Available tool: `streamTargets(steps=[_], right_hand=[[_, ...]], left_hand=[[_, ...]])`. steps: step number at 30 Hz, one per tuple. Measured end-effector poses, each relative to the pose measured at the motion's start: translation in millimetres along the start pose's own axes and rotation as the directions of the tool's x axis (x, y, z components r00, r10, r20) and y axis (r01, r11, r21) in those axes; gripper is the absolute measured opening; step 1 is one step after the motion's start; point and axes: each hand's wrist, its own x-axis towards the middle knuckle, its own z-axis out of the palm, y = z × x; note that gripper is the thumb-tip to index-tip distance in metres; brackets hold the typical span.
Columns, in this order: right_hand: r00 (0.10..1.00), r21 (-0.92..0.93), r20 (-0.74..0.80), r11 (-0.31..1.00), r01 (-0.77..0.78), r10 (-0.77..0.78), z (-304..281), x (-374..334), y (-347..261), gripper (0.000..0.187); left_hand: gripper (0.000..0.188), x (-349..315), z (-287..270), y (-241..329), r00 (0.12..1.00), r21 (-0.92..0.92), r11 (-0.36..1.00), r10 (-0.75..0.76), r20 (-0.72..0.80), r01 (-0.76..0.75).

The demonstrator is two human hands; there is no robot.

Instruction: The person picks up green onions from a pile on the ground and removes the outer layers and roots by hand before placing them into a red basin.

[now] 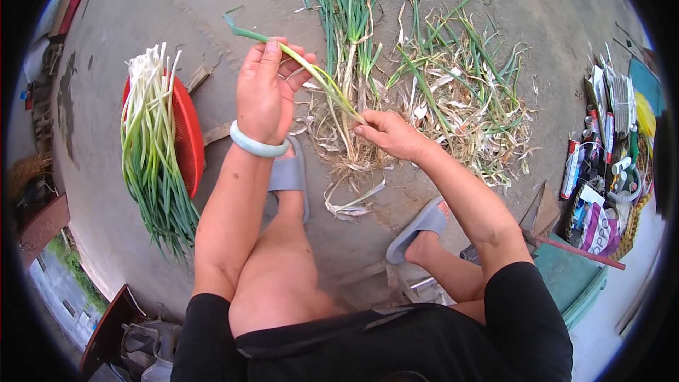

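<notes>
A single green onion (315, 74) stretches slantwise between my two hands above the floor. My left hand (269, 85), with a pale bangle (258, 143) at the wrist, pinches its green upper part between thumb and fingers. At its lower, paler end, my right hand (389, 132) is closed with thumb and fingertips together. Beneath and beyond lies a bunch of untrimmed green onions (346, 21) with roots toward me. To the left, cleaned green onions (152, 127) lie across a red plastic basket (185, 138), white ends pointing away.
A heap of peeled skins and leaves (470, 92) spreads right of the bunch. At the far right stand assorted containers and bags (608, 163), with a green bin (569, 276) nearer me. My feet in grey slippers (419, 230) flank the near floor. A dark chair (145, 343) stands lower left.
</notes>
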Motion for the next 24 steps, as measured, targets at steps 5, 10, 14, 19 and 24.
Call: streamTargets(steps=[5, 10, 14, 19, 24], right_hand=[[0.97, 0.319, 0.06, 0.916, -0.243, 0.237, 9.2, -25.0, -8.0, 0.022], [0.98, 0.326, 0.022, 0.926, -0.193, 0.197, 12.4, -20.7, -18.3, 0.018], [0.975, 0.356, -0.033, 0.914, -0.194, 0.22, 15.9, -20.6, -18.0, 0.017], [0.964, 0.264, -0.133, 0.946, -0.19, 0.23, 7.1, -29.5, -17.2, 0.021], [0.962, 0.261, -0.192, 0.955, -0.141, 0.195, -1.1, -40.5, -20.5, 0.031]], left_hand=[[0.03, -0.2, -17.5, -17.8, 0.994, 0.047, 0.994, -0.099, -0.053, 0.102], [0.051, -29.9, -14.1, -43.1, 0.851, 0.179, 0.872, -0.485, 0.201, 0.455], [0.034, -27.6, -22.1, -53.0, 0.82, 0.387, 0.795, -0.554, 0.145, 0.468], [0.017, -22.6, -15.2, -45.2, 0.873, 0.361, 0.85, -0.462, 0.157, 0.384], [0.017, -24.3, -14.8, -38.4, 0.912, 0.383, 0.874, -0.38, 0.153, 0.3]])
